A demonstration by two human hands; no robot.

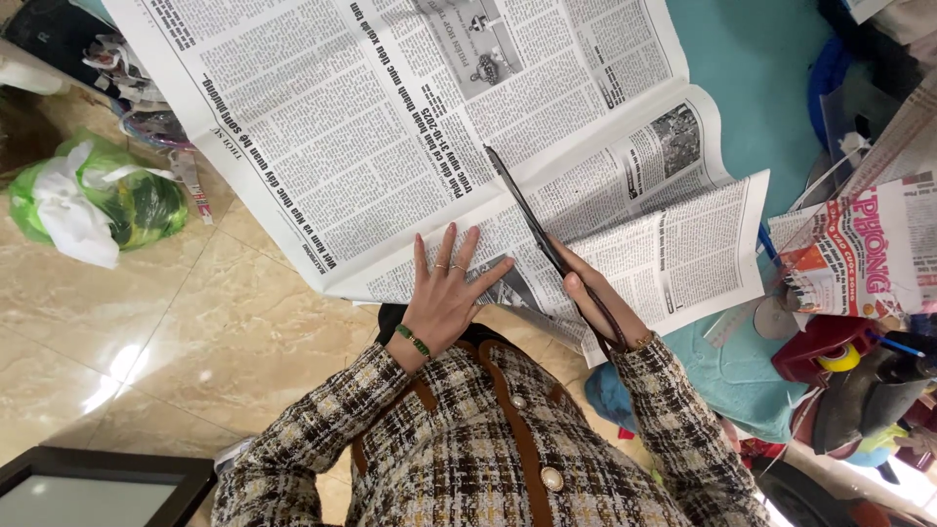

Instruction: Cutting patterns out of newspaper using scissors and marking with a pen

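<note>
**Scissors at the fold of a spread newspaper**

A large newspaper (390, 117) lies open, partly on the tiled floor (146, 332) and partly on a teal mat (752, 59), with its right-hand pages folded over. The left hand (444, 293) rests flat on the near edge of the sheet, fingers (449, 249) spread wide, pinning it down and holding nothing. The right hand (595, 303) grips the handles of long dark scissors (532, 210), whose blades look nearly closed and lie along the centre crease, tip pointing away. A green bag (98, 200) sits well apart at the left.

Risks, as I judge them: the thin paper could tear or bunch if the pinning hand shifts, and the cut could wander off the crease. The left fingertips lie near the blades.
</note>
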